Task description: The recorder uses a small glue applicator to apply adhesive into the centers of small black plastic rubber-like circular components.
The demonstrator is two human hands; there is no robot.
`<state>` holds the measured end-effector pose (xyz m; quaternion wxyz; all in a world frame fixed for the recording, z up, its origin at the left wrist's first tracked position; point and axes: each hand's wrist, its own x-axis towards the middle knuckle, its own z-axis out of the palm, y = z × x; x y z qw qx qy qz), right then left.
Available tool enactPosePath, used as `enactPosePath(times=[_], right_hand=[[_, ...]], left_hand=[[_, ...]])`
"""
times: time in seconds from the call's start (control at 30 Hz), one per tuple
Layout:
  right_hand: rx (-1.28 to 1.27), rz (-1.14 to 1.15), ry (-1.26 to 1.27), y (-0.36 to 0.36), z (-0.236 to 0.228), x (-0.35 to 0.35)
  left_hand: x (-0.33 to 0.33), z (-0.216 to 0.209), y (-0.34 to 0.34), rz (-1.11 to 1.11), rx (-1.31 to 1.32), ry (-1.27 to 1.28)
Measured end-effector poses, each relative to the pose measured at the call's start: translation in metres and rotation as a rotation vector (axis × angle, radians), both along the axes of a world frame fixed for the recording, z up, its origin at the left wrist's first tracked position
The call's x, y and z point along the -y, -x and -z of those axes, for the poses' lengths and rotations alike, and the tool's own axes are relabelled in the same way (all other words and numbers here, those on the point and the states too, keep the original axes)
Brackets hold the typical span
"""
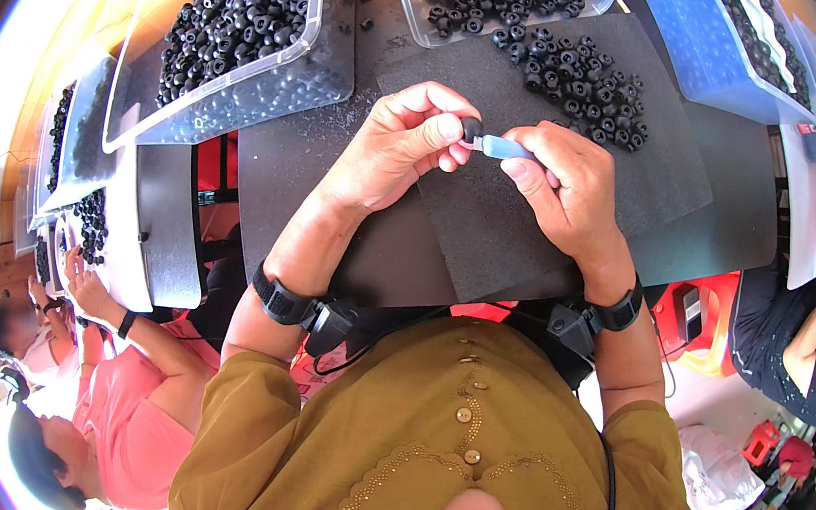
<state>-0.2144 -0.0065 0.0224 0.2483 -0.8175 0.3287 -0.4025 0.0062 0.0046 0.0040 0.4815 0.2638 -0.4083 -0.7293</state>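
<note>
Over the dark mat, my left hand [411,140] pinches a small round black part [471,129] between thumb and forefinger. My right hand [569,185] is closed around the light-blue handle of a small knife-like tool [507,148]. The tool's short pale tip meets the black part, or lies right against it; the exact contact is too small to make out. Just beyond my right hand, a loose pile of similar black parts [588,89], several with holes in them, lies on the mat [491,234].
A clear bin [333,75] heaped with black parts stands at the left, a clear tray [411,4] with more at the back, and a bluish bin [697,61] at back right. People sit working at the left; another person is at the right, near a red stool [720,321].
</note>
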Motion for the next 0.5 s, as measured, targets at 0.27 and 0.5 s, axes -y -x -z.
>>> enactPosePath(times=[0.27, 0.5], right_hand=[[0.006, 0.019, 0.056, -0.0011, 0.0000, 0.0000], [0.016, 0.062, 0.008, 0.0004, -0.0009, 0.0006]], left_hand=[[-0.0002, -0.0023, -0.0004, -0.001, 0.038, -0.014], [-0.0020, -0.0044, 0.0023, -0.018, 0.038, -0.017]])
